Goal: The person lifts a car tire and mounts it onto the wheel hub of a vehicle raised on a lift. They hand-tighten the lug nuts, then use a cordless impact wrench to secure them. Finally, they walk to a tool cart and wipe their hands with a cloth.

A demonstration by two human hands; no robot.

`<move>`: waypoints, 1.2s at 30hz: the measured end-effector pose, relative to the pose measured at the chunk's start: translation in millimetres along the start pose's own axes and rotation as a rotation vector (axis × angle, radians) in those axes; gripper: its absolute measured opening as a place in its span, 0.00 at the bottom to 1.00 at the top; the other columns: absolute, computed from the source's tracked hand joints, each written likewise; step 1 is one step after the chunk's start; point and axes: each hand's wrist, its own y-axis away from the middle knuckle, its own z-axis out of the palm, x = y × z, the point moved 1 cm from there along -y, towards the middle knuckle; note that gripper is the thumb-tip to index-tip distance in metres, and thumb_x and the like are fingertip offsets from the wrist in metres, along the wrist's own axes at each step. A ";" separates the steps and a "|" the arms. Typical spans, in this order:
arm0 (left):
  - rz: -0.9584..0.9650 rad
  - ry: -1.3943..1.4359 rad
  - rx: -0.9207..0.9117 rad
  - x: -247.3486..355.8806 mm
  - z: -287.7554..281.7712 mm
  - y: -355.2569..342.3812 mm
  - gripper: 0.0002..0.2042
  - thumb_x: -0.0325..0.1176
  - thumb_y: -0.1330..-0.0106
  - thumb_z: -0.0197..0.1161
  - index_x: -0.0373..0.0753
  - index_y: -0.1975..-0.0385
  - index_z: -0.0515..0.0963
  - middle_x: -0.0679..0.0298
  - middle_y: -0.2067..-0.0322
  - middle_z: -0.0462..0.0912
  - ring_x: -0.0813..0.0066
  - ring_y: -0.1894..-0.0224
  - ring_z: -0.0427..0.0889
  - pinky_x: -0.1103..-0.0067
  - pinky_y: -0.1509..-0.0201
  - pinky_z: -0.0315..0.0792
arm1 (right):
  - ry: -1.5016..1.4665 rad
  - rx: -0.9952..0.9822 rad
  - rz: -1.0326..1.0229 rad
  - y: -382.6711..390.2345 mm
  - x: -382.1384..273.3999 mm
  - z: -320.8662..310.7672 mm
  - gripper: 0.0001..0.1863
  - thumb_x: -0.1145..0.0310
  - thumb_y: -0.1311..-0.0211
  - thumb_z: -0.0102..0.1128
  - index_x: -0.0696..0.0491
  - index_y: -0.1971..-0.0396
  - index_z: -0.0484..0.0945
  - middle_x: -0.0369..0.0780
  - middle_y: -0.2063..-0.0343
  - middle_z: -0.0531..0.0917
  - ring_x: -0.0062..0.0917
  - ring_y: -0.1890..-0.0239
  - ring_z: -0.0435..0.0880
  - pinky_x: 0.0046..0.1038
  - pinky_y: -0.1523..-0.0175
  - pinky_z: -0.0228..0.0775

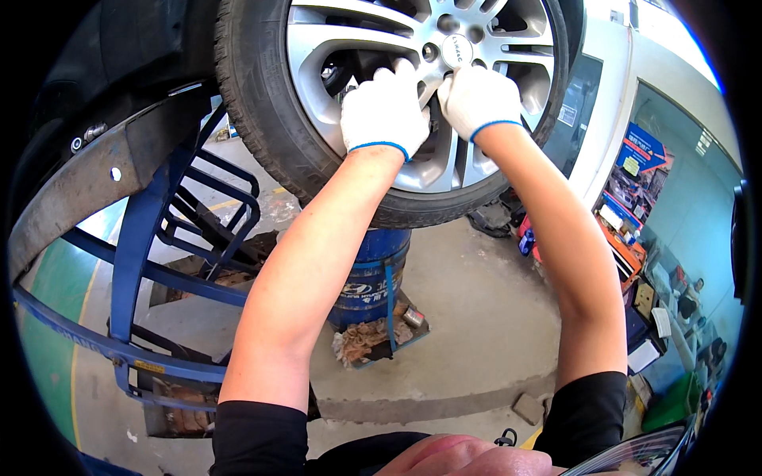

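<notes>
A car wheel (361, 28) with a black tyre (266, 103) and silver alloy spokes hangs raised off the floor in front of me. My left hand (385, 111), in a white knit glove with a blue cuff, has its fingers curled against a spoke left of and below the round centre cap (457, 51). My right hand (482, 101), gloved the same way, is closed just below the cap, beside a bolt hole. Whatever its fingertips may hold is hidden. Both arms reach up, bare below black sleeves.
A blue metal lift frame (131, 262) stands at the left under a grey arm (87, 178). Below the wheel is a blue drum (369, 278), with rags (365, 341) and a can (413, 317) at its foot. An orange tool cart (623, 246) stands at the right, near a green bin (671, 403).
</notes>
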 end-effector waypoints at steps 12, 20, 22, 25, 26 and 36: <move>-0.014 0.030 -0.055 8.8 1.1 -0.7 0.28 0.51 0.38 0.73 0.43 0.44 0.73 0.52 0.55 0.84 0.53 0.55 0.90 0.64 0.53 0.84 | -0.039 -0.229 -0.012 -11.9 26.4 5.6 0.24 0.58 0.24 0.42 0.57 0.59 0.87 0.53 0.56 0.89 0.51 0.53 0.89 0.48 0.45 0.81; -0.009 0.018 -0.022 10.9 3.3 0.0 0.28 0.51 0.38 0.72 0.43 0.44 0.73 0.50 0.55 0.85 0.53 0.55 0.90 0.63 0.52 0.84 | -0.083 -0.133 0.009 -17.4 36.1 28.9 0.28 0.51 0.23 0.42 0.55 0.59 0.89 0.55 0.57 0.89 0.51 0.52 0.90 0.44 0.45 0.82; -0.027 0.008 -0.033 2.4 2.6 0.2 0.28 0.50 0.38 0.72 0.43 0.44 0.73 0.50 0.55 0.85 0.53 0.55 0.90 0.63 0.52 0.84 | -0.102 -0.062 0.125 -11.4 20.4 33.3 0.30 0.49 0.23 0.42 0.56 0.59 0.89 0.56 0.57 0.89 0.51 0.52 0.90 0.44 0.45 0.82; -0.011 0.010 -0.033 1.1 -1.3 0.5 0.27 0.50 0.38 0.72 0.43 0.44 0.74 0.50 0.55 0.84 0.52 0.55 0.90 0.63 0.52 0.84 | -0.143 -0.071 0.153 -4.7 12.1 10.8 0.34 0.42 0.25 0.43 0.58 0.58 0.89 0.56 0.60 0.89 0.50 0.53 0.90 0.45 0.45 0.82; -0.012 0.007 -0.034 5.5 -0.3 2.4 0.27 0.50 0.38 0.72 0.43 0.44 0.74 0.50 0.54 0.84 0.52 0.55 0.90 0.63 0.51 0.84 | -0.153 -0.061 0.142 -4.0 19.9 14.6 0.35 0.41 0.25 0.44 0.58 0.59 0.89 0.56 0.60 0.89 0.50 0.54 0.90 0.44 0.45 0.82; -0.028 -0.033 -0.060 9.8 -0.9 0.1 0.31 0.53 0.37 0.71 0.44 0.39 0.72 0.49 0.53 0.84 0.51 0.51 0.88 0.62 0.46 0.82 | -0.423 0.079 0.232 25.7 60.3 -1.5 0.31 0.39 0.28 0.50 0.51 0.51 0.89 0.53 0.56 0.89 0.50 0.51 0.88 0.46 0.42 0.79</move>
